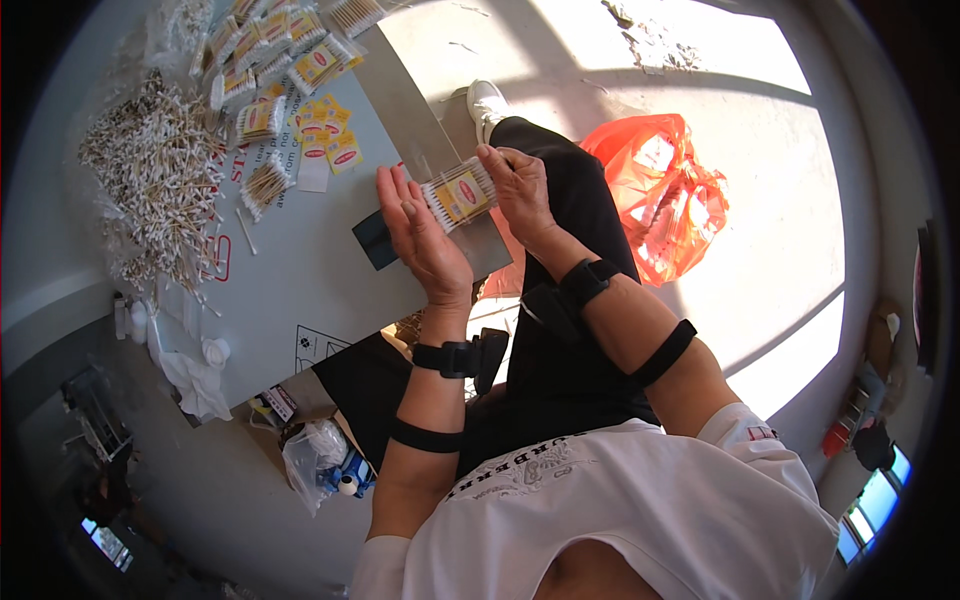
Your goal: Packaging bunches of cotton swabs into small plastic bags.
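Observation:
Between my two hands is a flat clear bag of cotton swabs [462, 197] with a yellow card in it. My right hand [522, 195] pinches the bag's right end between thumb and fingers. At its left end is my left hand [428, 245], palm turned toward the bag and fingers stretched out. Whether the left fingers touch the swab tips cannot be made out. Below the hands, a dark flat piece [374, 240] lies at the table's edge. Several yellow cards [325, 130] lie on the grey table [300, 250], near a small bunch of loose swabs [265, 187].
A big heap of loose swabs [155, 170] covers the table's left side. Filled swab bags [318, 62] are piled at the far side. A red plastic bag [655, 200] stands on the floor at right, beside my leg. Under the table's near edge sits a box with plastic bags [318, 450].

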Demonstrator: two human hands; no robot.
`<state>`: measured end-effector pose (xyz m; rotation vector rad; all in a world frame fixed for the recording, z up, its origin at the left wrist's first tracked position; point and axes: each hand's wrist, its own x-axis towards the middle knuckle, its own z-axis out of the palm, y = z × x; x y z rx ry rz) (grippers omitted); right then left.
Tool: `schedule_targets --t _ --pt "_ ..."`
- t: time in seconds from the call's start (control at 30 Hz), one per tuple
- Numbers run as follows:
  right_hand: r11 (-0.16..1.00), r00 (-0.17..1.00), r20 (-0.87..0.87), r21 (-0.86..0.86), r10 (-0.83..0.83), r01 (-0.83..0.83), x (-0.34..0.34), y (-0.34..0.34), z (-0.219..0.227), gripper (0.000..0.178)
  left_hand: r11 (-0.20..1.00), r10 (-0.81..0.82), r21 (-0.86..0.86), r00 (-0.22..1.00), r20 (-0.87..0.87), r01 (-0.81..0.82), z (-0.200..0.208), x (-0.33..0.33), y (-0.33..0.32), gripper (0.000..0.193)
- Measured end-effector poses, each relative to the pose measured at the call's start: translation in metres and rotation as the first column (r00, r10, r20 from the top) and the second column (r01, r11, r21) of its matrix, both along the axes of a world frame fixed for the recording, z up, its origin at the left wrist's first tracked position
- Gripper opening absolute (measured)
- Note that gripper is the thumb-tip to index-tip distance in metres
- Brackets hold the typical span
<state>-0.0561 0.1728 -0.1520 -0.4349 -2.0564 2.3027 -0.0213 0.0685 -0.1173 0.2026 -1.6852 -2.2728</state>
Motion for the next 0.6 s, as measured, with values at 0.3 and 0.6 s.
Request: schedule_targets --t 0.3,0.6 --pt "1.0 1.0 -0.001 0.016 -0.002 0.002 0.0001 0.0004 -0.0042 0.036 0.999 0.014 0.034 1.0 0.018 -0.015 0.0006 -0.0014 0.0043 0.072" --pt "0.999 0.999 0.041 -0.049 0.007 -0.005 -0.0007 0.0014 0.0005 0.039 0.994 0.049 -0.097 0.999 0.014 -0.048 -0.0003 -0.0013 0.0059 0.069"
